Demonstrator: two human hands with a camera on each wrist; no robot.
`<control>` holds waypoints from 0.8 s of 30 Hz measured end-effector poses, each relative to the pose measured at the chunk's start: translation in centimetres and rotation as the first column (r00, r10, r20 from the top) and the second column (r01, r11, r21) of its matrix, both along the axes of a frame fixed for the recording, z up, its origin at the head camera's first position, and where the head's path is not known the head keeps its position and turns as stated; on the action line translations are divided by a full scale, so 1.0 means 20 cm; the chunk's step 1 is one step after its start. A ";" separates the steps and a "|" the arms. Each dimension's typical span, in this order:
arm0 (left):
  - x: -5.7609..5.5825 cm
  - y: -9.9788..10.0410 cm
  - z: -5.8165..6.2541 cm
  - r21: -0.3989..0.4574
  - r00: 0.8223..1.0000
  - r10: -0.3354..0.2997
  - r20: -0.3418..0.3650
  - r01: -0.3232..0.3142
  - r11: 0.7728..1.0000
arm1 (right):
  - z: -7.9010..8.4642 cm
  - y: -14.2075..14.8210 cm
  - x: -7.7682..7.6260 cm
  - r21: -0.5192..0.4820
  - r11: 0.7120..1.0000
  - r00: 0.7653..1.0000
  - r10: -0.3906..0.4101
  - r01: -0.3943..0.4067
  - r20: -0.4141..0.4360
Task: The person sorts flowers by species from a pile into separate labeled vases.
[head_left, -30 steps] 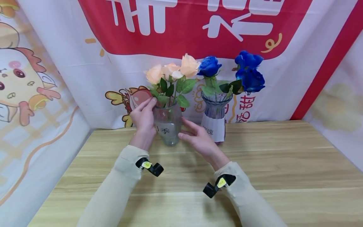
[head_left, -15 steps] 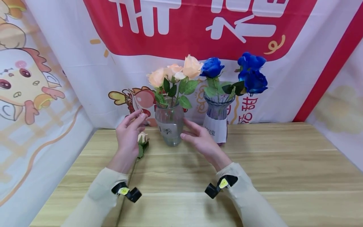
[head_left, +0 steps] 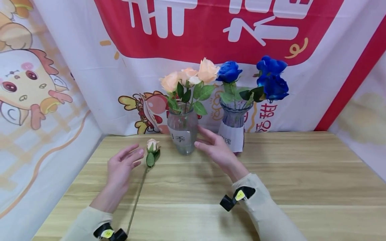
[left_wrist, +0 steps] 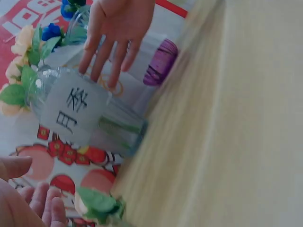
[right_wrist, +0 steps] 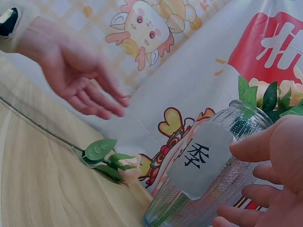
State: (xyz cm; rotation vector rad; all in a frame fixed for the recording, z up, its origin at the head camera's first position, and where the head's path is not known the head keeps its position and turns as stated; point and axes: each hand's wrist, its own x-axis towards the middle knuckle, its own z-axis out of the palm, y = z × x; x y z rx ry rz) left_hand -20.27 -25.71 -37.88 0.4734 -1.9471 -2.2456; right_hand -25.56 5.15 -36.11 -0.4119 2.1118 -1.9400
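A clear glass vase [head_left: 188, 124] with a white paper label [head_left: 181, 136] holds several peach roses [head_left: 208, 70] upright. My right hand [head_left: 218, 147] is at its right side, fingers extended; in the right wrist view the thumb [right_wrist: 255, 142] is by the label's edge. My left hand [head_left: 120, 167] hovers over the table with loose fingers and nothing in them. Just right of it, a single peach rose [head_left: 150, 159] lies on the wood, its long stem running toward the front. In the left wrist view the right hand [left_wrist: 123, 23] has spread fingers beside the vase.
Close to the right of the peach roses' vase stands a bluish glass vase [head_left: 234, 115] with a paper label and blue roses [head_left: 272, 85]. A printed cloth [head_left: 135, 77] hangs behind the wooden table [head_left: 301, 180] and along its sides.
My left hand has left the rim of the peach roses' vase and moved left and toward me, bringing the lying rose into sight. My right hand stays beside the vase.
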 end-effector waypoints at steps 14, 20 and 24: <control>0.11 -0.18 -0.16 -0.094 0.979 -0.109 0.172 0.127 0.987 | 0.00 0.00 0.00 -0.001 1.000 1.000 -0.004 0.004 -0.006; 0.12 -0.18 -0.18 -0.104 0.971 -0.150 0.187 0.172 0.980 | 0.00 0.00 0.01 -0.001 1.000 1.000 -0.008 0.008 0.002; 0.11 -0.17 -0.20 -0.139 0.968 -0.165 0.189 0.193 0.971 | 0.00 0.00 0.01 0.001 1.000 1.000 -0.008 0.008 0.002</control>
